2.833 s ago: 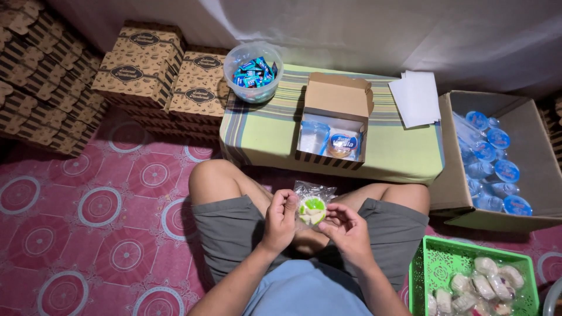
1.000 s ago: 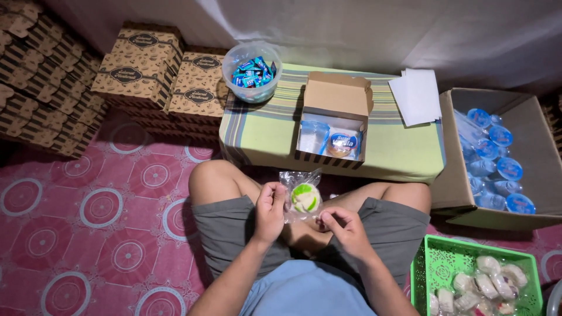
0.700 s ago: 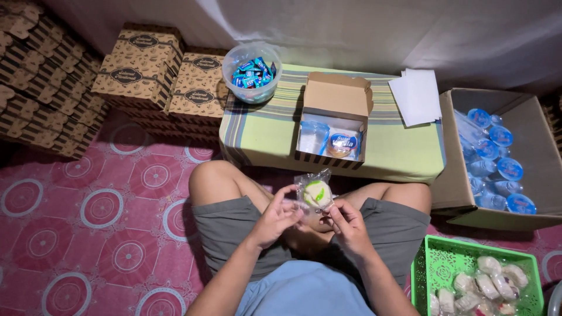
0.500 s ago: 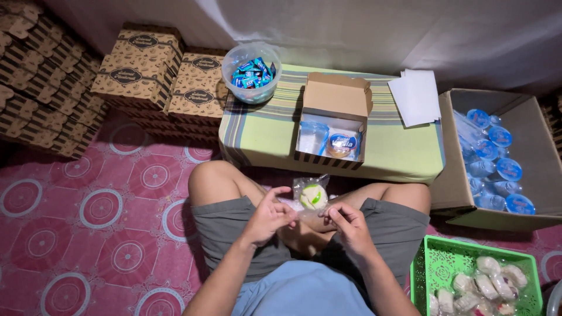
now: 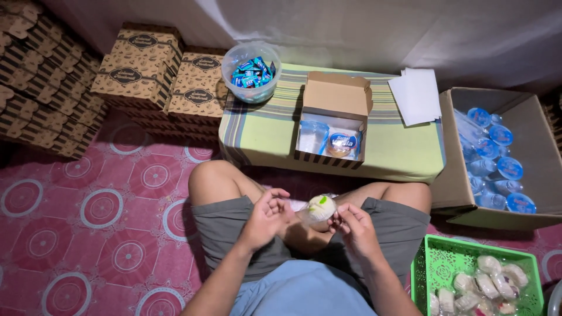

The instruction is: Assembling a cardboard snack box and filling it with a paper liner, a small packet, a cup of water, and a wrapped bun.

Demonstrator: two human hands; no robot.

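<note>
Inside open box (image 5: pixel 333 126): sealed cups (image 5: pixel 342 143)

I note a glossy clear plastic wrap around the pale round snack (image 5: pixel 319 208) at lower centre. The open box (image 5: pixel 332 120) at centre is matt brown cardboard. Beneath it I see a striped woven cloth (image 5: pixel 263 131), matt in finish. The tub (image 5: pixel 252 70) at upper centre is translucent plastic holding shiny blue wrappers. At lower right, the green basket (image 5: pixel 451 263) is perforated plastic. The carton (image 5: pixel 530 152) at right is plain cardboard, its cups sealed with glossy film. The floor covering (image 5: pixel 88 205) looks smooth, slightly sheened.
</note>
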